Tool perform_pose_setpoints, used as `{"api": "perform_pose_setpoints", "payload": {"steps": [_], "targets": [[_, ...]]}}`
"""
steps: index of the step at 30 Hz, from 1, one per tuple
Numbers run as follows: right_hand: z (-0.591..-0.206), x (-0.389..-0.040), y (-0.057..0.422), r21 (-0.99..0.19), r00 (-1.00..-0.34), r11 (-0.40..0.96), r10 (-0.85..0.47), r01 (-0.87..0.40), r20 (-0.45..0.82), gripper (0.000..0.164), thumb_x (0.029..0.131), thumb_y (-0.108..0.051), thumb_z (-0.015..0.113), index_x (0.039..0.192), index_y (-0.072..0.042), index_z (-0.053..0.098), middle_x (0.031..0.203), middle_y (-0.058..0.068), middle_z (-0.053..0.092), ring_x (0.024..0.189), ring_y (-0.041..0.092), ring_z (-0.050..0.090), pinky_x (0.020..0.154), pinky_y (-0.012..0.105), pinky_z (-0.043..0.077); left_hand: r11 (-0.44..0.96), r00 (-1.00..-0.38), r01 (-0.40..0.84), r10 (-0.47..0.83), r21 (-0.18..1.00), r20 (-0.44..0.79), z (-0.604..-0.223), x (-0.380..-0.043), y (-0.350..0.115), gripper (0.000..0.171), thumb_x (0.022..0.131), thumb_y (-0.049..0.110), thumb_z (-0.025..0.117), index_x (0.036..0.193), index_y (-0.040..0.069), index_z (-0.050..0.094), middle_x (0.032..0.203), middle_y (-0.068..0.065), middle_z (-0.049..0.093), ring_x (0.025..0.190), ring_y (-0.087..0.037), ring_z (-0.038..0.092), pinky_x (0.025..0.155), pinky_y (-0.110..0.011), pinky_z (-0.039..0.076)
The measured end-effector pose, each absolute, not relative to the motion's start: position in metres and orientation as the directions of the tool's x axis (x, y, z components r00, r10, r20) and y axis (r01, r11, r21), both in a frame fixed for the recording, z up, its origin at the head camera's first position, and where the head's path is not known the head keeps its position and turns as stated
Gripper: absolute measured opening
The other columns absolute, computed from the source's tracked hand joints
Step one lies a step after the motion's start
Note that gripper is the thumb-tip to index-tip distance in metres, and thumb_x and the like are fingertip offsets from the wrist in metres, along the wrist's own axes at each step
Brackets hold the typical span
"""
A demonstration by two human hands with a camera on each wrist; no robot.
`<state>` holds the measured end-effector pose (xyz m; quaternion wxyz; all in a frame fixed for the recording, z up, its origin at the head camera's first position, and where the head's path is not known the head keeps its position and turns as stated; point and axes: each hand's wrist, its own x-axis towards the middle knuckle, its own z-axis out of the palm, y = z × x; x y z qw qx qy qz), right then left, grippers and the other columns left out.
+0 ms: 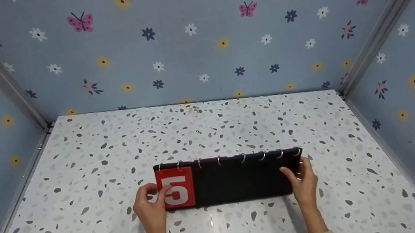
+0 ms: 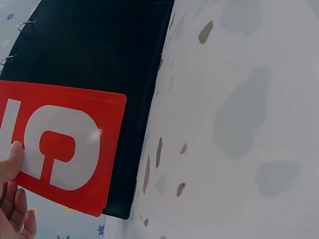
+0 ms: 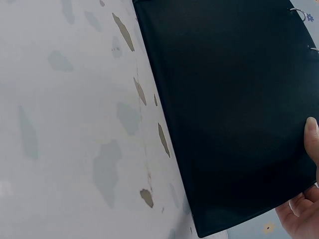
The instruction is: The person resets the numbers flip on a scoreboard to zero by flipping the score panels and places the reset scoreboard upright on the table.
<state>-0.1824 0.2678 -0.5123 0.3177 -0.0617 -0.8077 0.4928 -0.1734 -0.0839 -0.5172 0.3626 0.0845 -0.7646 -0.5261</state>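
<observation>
A long black flip scoreboard (image 1: 238, 180) is held up between both hands, with metal rings along its top edge. At its left end hangs a red number card (image 2: 112, 144) bearing a white 5; the rest of the front is plain black. My left hand (image 1: 151, 208) grips the left end, thumb on the red card and fingers behind. The right hand (image 1: 305, 184) holds the opposite end, its thumb on the black face and fingers round the back. In the right wrist view the black panel (image 3: 229, 119) shows that thumb at its side edge.
Beneath lies a white table (image 1: 87, 173) with grey and dark speckles. A blue wall (image 1: 181, 54) printed with flowers and butterflies rises at the back, with similar panels at left and right. Grey metal posts (image 1: 391, 12) stand at the corners.
</observation>
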Motion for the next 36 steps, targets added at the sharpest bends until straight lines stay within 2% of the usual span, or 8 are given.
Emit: {"api": "perform_pose_setpoints", "payload": {"steps": [9,13,16,19,25,28,31,36], "targets": [[-0.511,-0.183,0.267,-0.834,-0.791,0.509,0.412,-0.212,0.452,0.039,0.071,-0.008,0.075,0.102,0.0,0.053,0.08,0.013,0.064,0.067,0.007,0.058,0.059,0.015,0.046,0.474,-0.714,0.278,-0.48,0.836,0.51,-0.511,-0.166,-0.089,0.019,0.065,0.003,0.079,0.078,-0.002,0.067,0.073,-0.008,0.062,0.065,-0.014,0.051,0.061,-0.022,0.041],[-0.512,-0.182,0.267,-0.833,-0.795,0.515,0.409,-0.203,0.447,0.039,0.072,-0.009,0.075,0.103,0.0,0.053,0.081,0.012,0.064,0.069,0.008,0.058,0.06,0.015,0.045,0.503,-0.704,0.283,-0.47,0.817,0.533,-0.508,-0.16,-0.09,0.028,0.064,0.005,0.08,0.088,-0.002,0.067,0.08,-0.009,0.06,0.061,-0.017,0.052,0.07,-0.028,0.038],[-0.513,-0.182,0.267,-0.835,-0.798,0.514,0.412,-0.195,0.44,0.039,0.073,-0.01,0.075,0.103,0.0,0.053,0.082,0.012,0.064,0.07,0.007,0.059,0.06,0.014,0.045,0.517,-0.719,0.253,-0.465,0.818,0.517,-0.505,-0.155,-0.091,0.04,0.066,0.007,0.08,0.1,-0.002,0.061,0.083,-0.009,0.059,0.059,-0.016,0.051,0.07,-0.027,0.039],[-0.513,-0.182,0.267,-0.838,-0.795,0.508,0.416,-0.2,0.441,0.039,0.072,-0.009,0.075,0.103,0.001,0.053,0.08,0.013,0.063,0.069,0.006,0.058,0.06,0.014,0.045,0.513,-0.75,0.235,-0.445,0.826,0.49,-0.5,-0.151,-0.092,0.045,0.068,0.007,0.078,0.106,0.0,0.055,0.085,-0.007,0.061,0.059,-0.013,0.05,0.062,-0.02,0.043],[-0.514,-0.183,0.267,-0.833,-0.783,0.509,0.418,-0.217,0.46,0.038,0.072,-0.006,0.075,0.102,0.001,0.053,0.078,0.014,0.063,0.067,0.007,0.058,0.06,0.015,0.045,0.452,-0.799,0.295,-0.366,0.842,0.476,-0.491,-0.146,-0.097,0.035,0.071,0.005,0.075,0.103,0.004,0.06,0.088,-0.003,0.065,0.059,-0.011,0.048,0.06,-0.015,0.044],[-0.514,-0.183,0.267,-0.834,-0.785,0.508,0.419,-0.215,0.457,0.038,0.072,-0.006,0.075,0.102,0.001,0.053,0.078,0.014,0.063,0.067,0.008,0.058,0.06,0.015,0.046,0.417,-0.823,0.32,-0.322,0.851,0.468,-0.488,-0.144,-0.1,0.025,0.074,0.005,0.072,0.099,0.005,0.066,0.086,0.0,0.065,0.062,-0.011,0.05,0.061,-0.015,0.044],[-0.514,-0.183,0.267,-0.838,-0.79,0.504,0.417,-0.209,0.449,0.038,0.072,-0.007,0.075,0.103,0.001,0.053,0.081,0.014,0.064,0.069,0.007,0.058,0.06,0.015,0.046,0.371,-0.848,0.34,-0.277,0.864,0.452,-0.485,-0.144,-0.105,0.019,0.08,0.002,0.066,0.098,0.004,0.067,0.089,-0.001,0.065,0.072,-0.01,0.055,0.069,-0.013,0.045],[-0.513,-0.183,0.267,-0.847,-0.793,0.492,0.425,-0.203,0.437,0.039,0.072,-0.007,0.075,0.103,0.0,0.053,0.083,0.014,0.065,0.071,0.005,0.059,0.061,0.015,0.047,0.292,-0.861,0.404,-0.199,0.867,0.469,-0.471,-0.14,-0.11,0.022,0.083,-0.011,0.055,0.102,-0.005,0.063,0.096,-0.011,0.063,0.087,-0.011,0.058,0.077,-0.015,0.045]]}}
